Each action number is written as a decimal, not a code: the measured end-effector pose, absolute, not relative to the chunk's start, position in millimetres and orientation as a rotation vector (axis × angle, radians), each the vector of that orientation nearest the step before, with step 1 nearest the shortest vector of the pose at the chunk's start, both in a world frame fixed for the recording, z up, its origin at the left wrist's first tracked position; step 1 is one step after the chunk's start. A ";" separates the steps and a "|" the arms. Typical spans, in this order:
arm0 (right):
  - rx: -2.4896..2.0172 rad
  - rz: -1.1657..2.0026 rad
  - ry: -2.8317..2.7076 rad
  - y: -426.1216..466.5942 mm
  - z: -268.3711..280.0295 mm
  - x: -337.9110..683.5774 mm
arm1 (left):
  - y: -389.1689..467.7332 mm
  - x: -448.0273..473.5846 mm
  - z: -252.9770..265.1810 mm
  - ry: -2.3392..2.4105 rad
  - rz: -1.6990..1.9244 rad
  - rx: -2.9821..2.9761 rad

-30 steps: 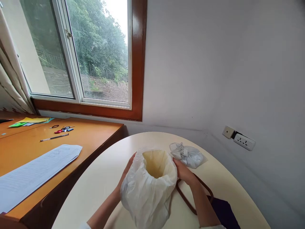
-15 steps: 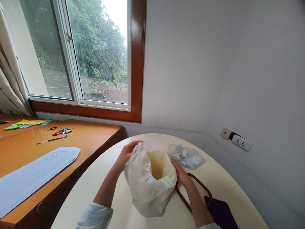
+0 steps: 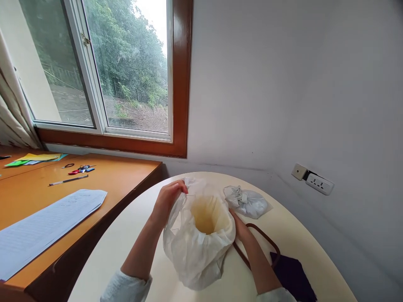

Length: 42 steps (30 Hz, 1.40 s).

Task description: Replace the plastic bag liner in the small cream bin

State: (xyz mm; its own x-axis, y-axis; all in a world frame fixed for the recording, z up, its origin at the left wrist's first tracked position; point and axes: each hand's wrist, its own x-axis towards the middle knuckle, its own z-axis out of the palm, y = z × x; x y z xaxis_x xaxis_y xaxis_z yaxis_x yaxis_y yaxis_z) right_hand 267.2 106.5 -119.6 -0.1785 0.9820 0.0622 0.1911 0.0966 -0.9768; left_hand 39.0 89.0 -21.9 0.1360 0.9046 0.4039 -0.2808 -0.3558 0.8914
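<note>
A white plastic bag (image 3: 192,256) is draped over the outside of a round, deep container whose cream inside (image 3: 206,216) shows through the opening. At the bag's upper left, my left hand (image 3: 171,195) is closed, pinching a fold of the thin plastic between thumb and fingers and holding it away from the rim. My right hand (image 3: 239,226) grips the bag-covered right side, its fingertips partly hidden behind it. Beyond that hand lies a knotted clear-white plastic bag (image 3: 247,202). The container's outer wall is hidden by the plastic.
The round cream table (image 3: 119,235) stands against the wall. A brown loop handle (image 3: 267,240) and a dark purple cloth-like piece (image 3: 292,277) lie by my right forearm. On the orange desk (image 3: 135,170) at left are papers (image 3: 56,226), a pen (image 3: 69,180) and keys (image 3: 83,169).
My left hand has lifted slightly and pulled the bag's edge up and outward, opening a gap at the left. The container's mouth has shifted a little left; my right hand stays at its side.
</note>
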 end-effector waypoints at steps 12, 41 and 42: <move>-1.007 0.959 -1.192 111.2 -81.3 267.3 | 56.1 60.6 -6.7 0.830 0.958 2.180; -1.316 -0.374 -1.659 81.9 -44.5 294.9 | 36.6 34.8 11.4 1.362 0.789 2.429; -1.330 -0.368 -1.636 81.9 -44.2 298.1 | 39.2 31.9 10.1 1.392 0.798 2.418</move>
